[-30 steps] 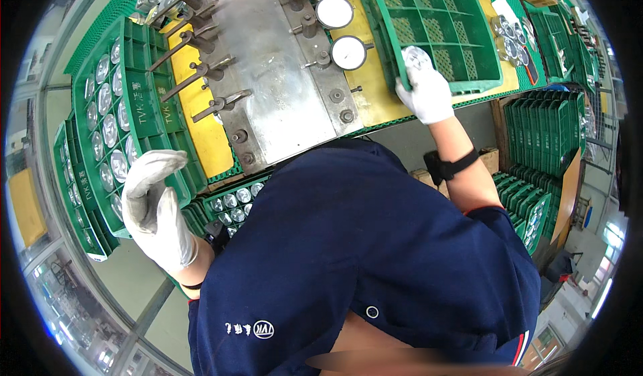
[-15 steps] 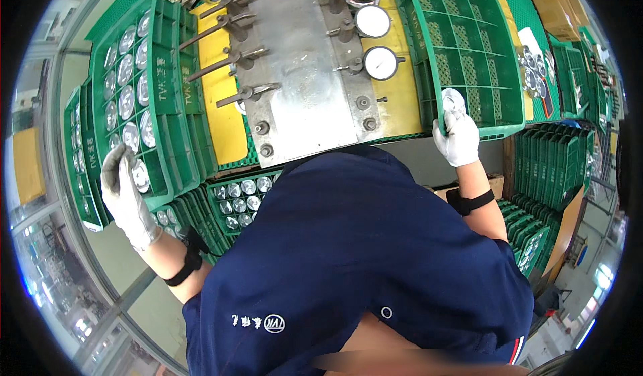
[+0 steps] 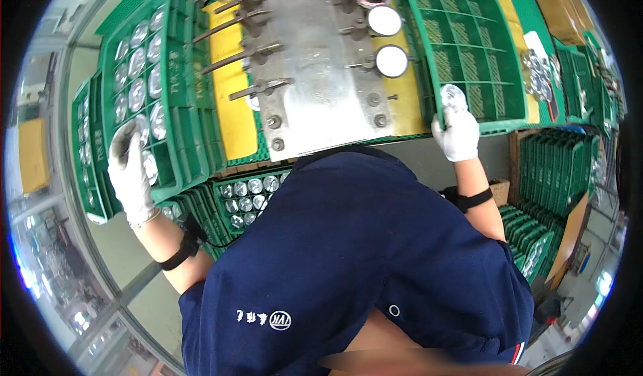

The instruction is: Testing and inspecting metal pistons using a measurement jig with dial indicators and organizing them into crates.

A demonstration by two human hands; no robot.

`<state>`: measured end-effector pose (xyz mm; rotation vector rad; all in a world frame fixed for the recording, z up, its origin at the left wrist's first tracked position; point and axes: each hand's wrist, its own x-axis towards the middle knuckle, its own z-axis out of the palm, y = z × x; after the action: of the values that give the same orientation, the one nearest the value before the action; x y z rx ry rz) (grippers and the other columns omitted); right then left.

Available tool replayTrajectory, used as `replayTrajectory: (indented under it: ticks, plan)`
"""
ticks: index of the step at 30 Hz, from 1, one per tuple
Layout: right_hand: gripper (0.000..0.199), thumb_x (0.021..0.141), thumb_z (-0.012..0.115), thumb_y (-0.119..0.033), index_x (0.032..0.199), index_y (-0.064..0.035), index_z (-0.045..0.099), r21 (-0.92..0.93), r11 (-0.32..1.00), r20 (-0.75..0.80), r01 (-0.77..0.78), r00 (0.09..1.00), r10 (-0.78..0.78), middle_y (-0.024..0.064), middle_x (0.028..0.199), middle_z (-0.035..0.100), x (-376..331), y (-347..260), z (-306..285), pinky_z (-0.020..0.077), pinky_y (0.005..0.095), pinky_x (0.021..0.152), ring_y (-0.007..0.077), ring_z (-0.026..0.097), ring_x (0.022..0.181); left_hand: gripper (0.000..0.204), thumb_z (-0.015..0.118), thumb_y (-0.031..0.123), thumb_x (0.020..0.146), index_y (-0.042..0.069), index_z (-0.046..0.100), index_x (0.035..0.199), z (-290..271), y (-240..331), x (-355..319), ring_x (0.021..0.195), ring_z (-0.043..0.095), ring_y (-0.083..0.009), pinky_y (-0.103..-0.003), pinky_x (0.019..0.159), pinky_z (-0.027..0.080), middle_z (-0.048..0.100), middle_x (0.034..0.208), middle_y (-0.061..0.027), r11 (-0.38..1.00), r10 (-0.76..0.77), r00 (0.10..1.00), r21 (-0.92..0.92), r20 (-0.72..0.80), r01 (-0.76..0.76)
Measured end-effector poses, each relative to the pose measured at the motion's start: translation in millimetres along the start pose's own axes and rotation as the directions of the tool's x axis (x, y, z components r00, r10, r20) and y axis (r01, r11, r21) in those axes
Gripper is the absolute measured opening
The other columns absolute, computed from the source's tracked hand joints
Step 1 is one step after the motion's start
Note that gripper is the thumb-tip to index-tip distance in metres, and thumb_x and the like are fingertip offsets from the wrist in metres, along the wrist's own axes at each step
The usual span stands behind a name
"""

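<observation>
My gloved left hand (image 3: 130,171) reaches into the near-left part of a tilted green crate (image 3: 175,108) holding several shiny round metal parts. Its curled fingers are at one metal part (image 3: 142,127), partly covering it. My gloved right hand (image 3: 459,137) is at the near-left corner of another green divided crate (image 3: 439,47). Its fingers are closed against the lower side of a shiny round metal part (image 3: 453,97) in the corner compartment; the exact grip is partly hidden. Between the crates lies a metal fixture plate (image 3: 315,74) with clamps and several white dial gauges (image 3: 392,61).
Yellow boards (image 3: 231,101) flank the fixture. Below the bench's left side is a crate of metal parts (image 3: 246,200). Stacked green crates (image 3: 549,168) stand at right, with a cardboard box (image 3: 556,11) far right. Loose metal parts (image 3: 538,76) lie beyond the right crate.
My left hand has moved farther over the left crate, its fingers now at a metal part. The right hand stays beside its part. The whole view has shifted slightly.
</observation>
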<state>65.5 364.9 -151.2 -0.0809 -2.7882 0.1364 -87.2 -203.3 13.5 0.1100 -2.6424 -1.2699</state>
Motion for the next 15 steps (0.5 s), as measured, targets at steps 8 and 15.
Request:
replayTrajectory:
  ticks: [8, 15]
  plan:
    - [0.029, 0.079, 0.069, -0.014, 0.104, -0.0007, 0.066, -0.038, 0.999, 0.053, -0.036, 0.998, 0.038, 0.0263, 0.126, 0.062, -5.7, 1.3, 5.3, 0.0558, 0.0441, 0.082, 0.0389, 0.066, 0.101, 0.050, 0.069, 0.025, 0.087, 0.002, 0.059, 0.130, -23.1, -35.2, 21.2, 0.111, 0.065, -0.0317, -0.039, 0.097, 0.049, 0.067, 0.121, -0.0186, 0.859, 0.042, 0.997, 0.506, 0.067, -0.070]
    - [0.042, 0.081, 0.073, -0.020, 0.117, -0.0026, 0.065, -0.028, 0.989, 0.406, -0.146, 0.902, 0.145, 0.0228, 0.113, 0.066, 16.9, -2.8, -20.3, 0.0549, 0.0409, 0.083, 0.0380, 0.067, 0.093, 0.067, 0.061, 0.031, 0.089, 0.003, 0.039, 0.146, 27.9, -80.0, 70.3, 0.115, 0.060, -0.0413, -0.048, 0.101, 0.046, 0.061, 0.126, -0.0260, 0.679, 0.074, 0.936, 0.670, 0.344, -0.300]
